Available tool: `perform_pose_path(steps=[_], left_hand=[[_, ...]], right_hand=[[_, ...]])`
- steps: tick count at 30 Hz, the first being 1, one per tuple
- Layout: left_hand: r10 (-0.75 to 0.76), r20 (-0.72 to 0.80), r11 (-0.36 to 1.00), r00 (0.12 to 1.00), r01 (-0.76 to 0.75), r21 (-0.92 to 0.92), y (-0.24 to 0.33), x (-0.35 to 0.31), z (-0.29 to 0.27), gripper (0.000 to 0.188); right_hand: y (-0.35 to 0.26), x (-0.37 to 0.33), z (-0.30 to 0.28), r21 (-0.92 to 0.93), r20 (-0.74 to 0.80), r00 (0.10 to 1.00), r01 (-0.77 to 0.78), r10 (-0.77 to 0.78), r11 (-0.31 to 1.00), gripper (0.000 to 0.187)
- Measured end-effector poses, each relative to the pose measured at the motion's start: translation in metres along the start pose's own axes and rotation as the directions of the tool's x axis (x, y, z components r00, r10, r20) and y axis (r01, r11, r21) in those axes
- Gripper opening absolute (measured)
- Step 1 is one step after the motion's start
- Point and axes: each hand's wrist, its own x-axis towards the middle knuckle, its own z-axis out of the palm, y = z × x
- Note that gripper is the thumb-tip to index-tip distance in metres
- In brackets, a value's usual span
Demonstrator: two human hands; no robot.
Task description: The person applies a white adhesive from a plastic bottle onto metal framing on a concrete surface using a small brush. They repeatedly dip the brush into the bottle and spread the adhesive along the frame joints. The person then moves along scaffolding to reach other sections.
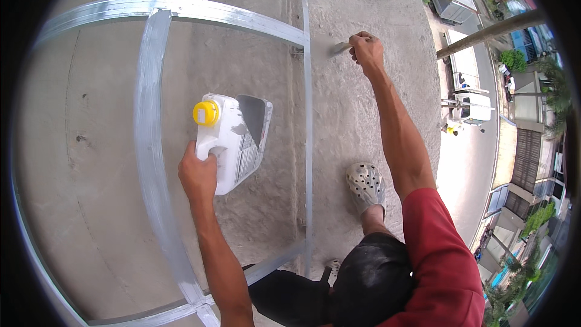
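My left hand (200, 172) grips the handle of a white plastic jug (233, 145) with a yellow cap (206, 113). A side of the jug is cut open and shows grey inside; grey smears mark its wall. Out to the right, my right hand (367, 49) is closed around a small paintbrush (341, 48), its handle mostly hidden in my fingers. The brush is past a thin upright metal bar (307, 115) and apart from it. Left of the jug runs a silver-coated metal bar (152, 103), joined to a crossbar (236, 17) at the top.
Rough grey concrete (254, 224) lies under the metal frame. My foot in a clog with holes (366, 184) stands right of the thin bar. Beyond the concrete edge at right, far below, are a street (463, 169), a white truck (472, 108) and buildings. A pole (490, 35) crosses there.
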Motion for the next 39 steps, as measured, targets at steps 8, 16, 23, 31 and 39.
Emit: perform_pose_path(steps=[8, 16, 23, 31, 39], left_hand=[[-0.01, -0.019, 1.0, 1.0, 0.01, 0.0, 0.001, -0.002, -0.002, 0.019], [-0.029, -0.003, 0.999, 1.0, 0.029, 0.025, 0.011, -0.011, -0.005, 0.022], [0.006, -0.008, 0.998, 1.0, -0.005, 0.07, 0.012, -0.008, -0.002, 0.025], [-0.053, 0.027, 0.998, 0.998, 0.053, 0.026, 0.017, -0.014, -0.009, 0.029], [-0.077, 0.053, 0.997, 0.996, 0.076, 0.021, 0.017, -0.013, -0.007, 0.031]], right_hand=[[-0.113, -0.043, 0.107, -0.152, 0.193, 0.931, 0.339, -0.309, 0.928, 0.034], [-0.207, -0.061, 0.151, 0.624, 0.354, 0.832, 0.132, -0.428, 0.77, 0.015], [-0.117, 0.01, 0.083, -0.541, 0.093, 0.966, 0.253, -0.242, 0.802, 0.029], [-0.219, -0.062, 0.182, -0.207, 0.283, 0.815, 0.567, -0.506, 0.797, 0.032], [-0.284, -0.078, 0.215, 0.537, 0.457, 0.807, 0.086, -0.375, 0.839, 0.02]])
